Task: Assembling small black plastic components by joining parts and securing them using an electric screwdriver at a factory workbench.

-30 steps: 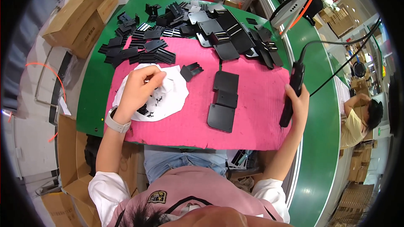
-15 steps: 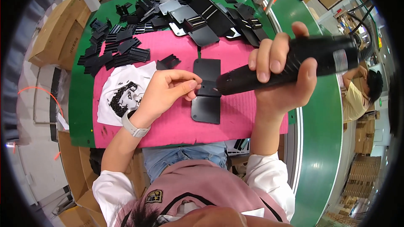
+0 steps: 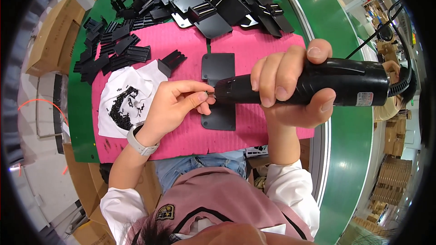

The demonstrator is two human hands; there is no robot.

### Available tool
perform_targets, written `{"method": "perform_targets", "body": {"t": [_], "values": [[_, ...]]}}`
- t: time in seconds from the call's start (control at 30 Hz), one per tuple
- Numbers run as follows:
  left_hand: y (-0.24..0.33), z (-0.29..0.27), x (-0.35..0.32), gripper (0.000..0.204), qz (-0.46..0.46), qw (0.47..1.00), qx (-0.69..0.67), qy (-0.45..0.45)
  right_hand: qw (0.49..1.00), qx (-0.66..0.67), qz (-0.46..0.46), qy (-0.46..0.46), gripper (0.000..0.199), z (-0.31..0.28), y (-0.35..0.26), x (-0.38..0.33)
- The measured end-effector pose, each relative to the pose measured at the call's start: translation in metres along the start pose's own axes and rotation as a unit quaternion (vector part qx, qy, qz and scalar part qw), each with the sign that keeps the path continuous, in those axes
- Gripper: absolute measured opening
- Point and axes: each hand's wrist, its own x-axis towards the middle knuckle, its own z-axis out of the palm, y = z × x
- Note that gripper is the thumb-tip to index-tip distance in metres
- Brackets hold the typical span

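Note:
My right hand (image 3: 295, 79) is wrapped round a black electric screwdriver (image 3: 349, 84), held level with its nose pointing left. My left hand (image 3: 172, 102) is closed in a pinch at the screwdriver's tip, on a tiny dark piece that looks like a screw (image 3: 209, 93). Under the tip lies a flat black plate assembly (image 3: 219, 119), its middle partly covered by the tool and my fingers. Left of it, a pile of small black screws (image 3: 121, 113) rests on a white cloth (image 3: 106, 90). Beside the cloth is a black ribbed bracket (image 3: 171, 61).
A pink mat (image 3: 181, 143) covers part of the green table (image 3: 81, 129). Black brackets (image 3: 129, 54) are heaped at the left, and black plates (image 3: 213, 25) at the back. A cable (image 3: 402, 81) trails from the screwdriver. Cardboard boxes (image 3: 54, 36) stand to the left.
The screwdriver has swung left and levelled out, bringing its tip to my left fingertips. My left hand keeps its pinch and has barely moved. The whole view has shifted slightly.

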Motion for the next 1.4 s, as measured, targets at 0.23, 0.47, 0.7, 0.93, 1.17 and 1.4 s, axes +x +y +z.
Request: {"method": "perform_targets", "body": {"t": [0.23,0.47,0.7,0.93,1.17,1.4], "values": [[0.0,0.003,-0.004,0.014,0.025,0.997,0.068,-0.002,0.999,0.012,0.034,0.015,0.044,0.005,0.001,0.0],[-0.001,0.003,-0.01,0.012,0.044,0.997,0.059,-0.017,0.978,0.088,0.068,0.174,0.032,0.008,0.001,0.005],[-0.006,0.005,0.002,0.011,0.163,0.941,0.27,0.118,0.993,-0.015,0.059,0.103,0.033,-0.021,-0.011,0.001],[-0.018,0.006,0.001,0.011,0.089,0.949,0.287,0.097,0.987,-0.057,0.073,0.134,0.031,-0.02,-0.001,-0.002],[-0.023,0.011,0.003,0.011,0.053,0.976,0.195,0.083,0.972,-0.202,0.118,0.019,0.027,-0.019,0.001,-0.003],[-0.024,0.014,0.002,0.012,0.056,0.975,0.19,0.096,0.973,-0.193,0.122,-0.007,0.028,-0.015,0.011,0.0]]}}
